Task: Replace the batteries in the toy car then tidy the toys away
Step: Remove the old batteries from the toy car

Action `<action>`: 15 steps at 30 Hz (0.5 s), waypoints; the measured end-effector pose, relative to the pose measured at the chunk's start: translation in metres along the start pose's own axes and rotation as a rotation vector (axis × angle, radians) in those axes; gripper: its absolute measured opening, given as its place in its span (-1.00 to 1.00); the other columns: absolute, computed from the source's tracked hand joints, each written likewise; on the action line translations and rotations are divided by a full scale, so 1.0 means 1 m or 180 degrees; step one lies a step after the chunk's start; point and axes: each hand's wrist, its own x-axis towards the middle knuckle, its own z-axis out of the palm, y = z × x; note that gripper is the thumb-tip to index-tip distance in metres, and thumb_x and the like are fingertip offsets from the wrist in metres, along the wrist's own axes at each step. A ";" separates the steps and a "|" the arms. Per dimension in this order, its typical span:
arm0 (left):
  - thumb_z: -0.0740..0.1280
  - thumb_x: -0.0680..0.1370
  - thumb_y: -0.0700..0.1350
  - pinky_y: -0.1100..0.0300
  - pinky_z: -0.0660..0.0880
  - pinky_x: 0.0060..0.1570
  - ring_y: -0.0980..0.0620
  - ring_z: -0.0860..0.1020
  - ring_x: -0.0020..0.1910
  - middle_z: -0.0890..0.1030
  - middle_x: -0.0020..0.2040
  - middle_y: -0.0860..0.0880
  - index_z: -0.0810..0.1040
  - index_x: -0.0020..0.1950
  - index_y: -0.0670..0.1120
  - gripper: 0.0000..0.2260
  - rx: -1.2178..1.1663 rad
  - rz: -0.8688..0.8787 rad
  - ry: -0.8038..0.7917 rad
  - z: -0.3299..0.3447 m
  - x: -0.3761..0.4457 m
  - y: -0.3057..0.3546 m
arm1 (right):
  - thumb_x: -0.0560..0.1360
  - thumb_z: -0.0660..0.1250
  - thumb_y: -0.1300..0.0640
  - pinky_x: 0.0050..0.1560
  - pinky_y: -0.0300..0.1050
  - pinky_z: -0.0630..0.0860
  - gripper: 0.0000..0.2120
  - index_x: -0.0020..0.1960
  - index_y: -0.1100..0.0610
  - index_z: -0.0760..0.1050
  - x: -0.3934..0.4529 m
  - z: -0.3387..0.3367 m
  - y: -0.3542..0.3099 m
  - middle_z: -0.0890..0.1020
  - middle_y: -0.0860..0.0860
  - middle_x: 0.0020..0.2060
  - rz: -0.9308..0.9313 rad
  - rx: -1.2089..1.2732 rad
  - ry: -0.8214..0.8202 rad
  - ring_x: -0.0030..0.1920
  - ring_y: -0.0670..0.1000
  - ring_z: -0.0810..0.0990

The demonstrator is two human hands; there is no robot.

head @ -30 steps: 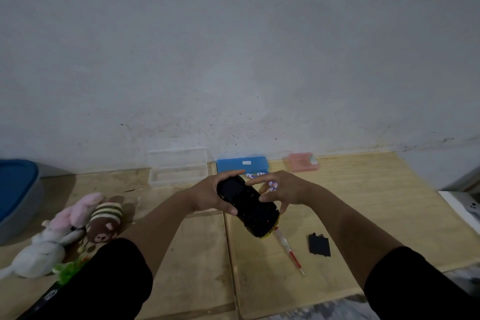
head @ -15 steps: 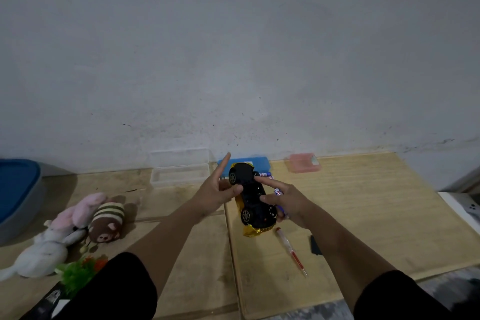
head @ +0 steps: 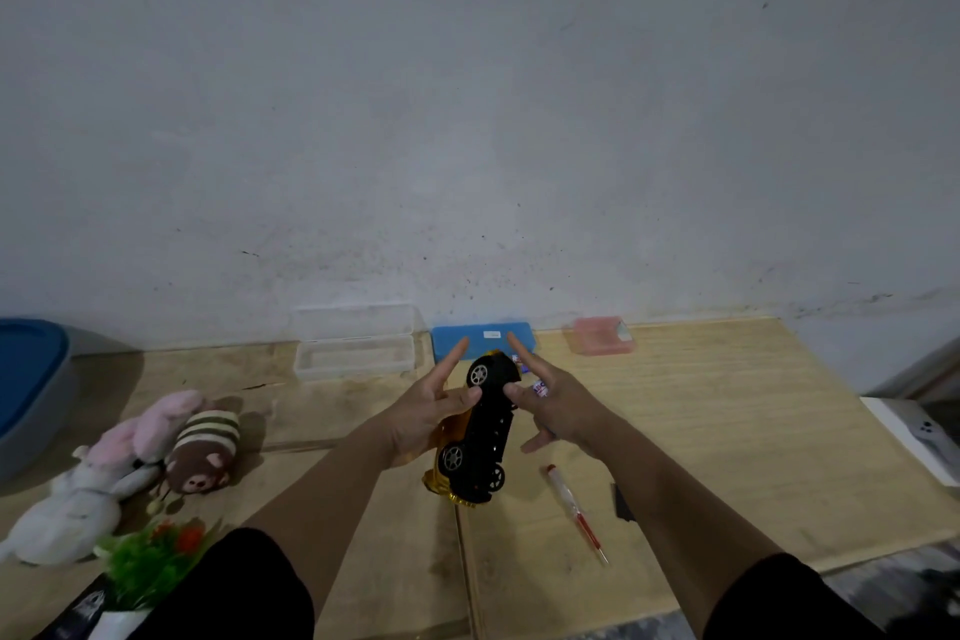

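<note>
Pinching the toy car [head: 480, 431] between left hand [head: 423, 418] and right hand [head: 558, 411].

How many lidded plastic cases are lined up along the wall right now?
3: a clear case on the left, a blue case behind the hands, and a pink case to the right. Others may be out of frame.
</note>
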 end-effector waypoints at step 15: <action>0.59 0.24 0.05 0.06 0.50 0.19 -0.04 0.57 0.19 0.62 0.19 -0.10 -0.13 0.52 0.22 0.10 0.0330 0.0045 -0.0003 -0.015 0.005 -0.006 | 0.45 0.41 0.00 -0.29 0.01 0.65 -0.61 0.26 -0.04 0.50 0.016 0.016 -0.024 0.54 0.17 0.08 0.0493 0.0751 0.0529 -0.62 -0.16 0.40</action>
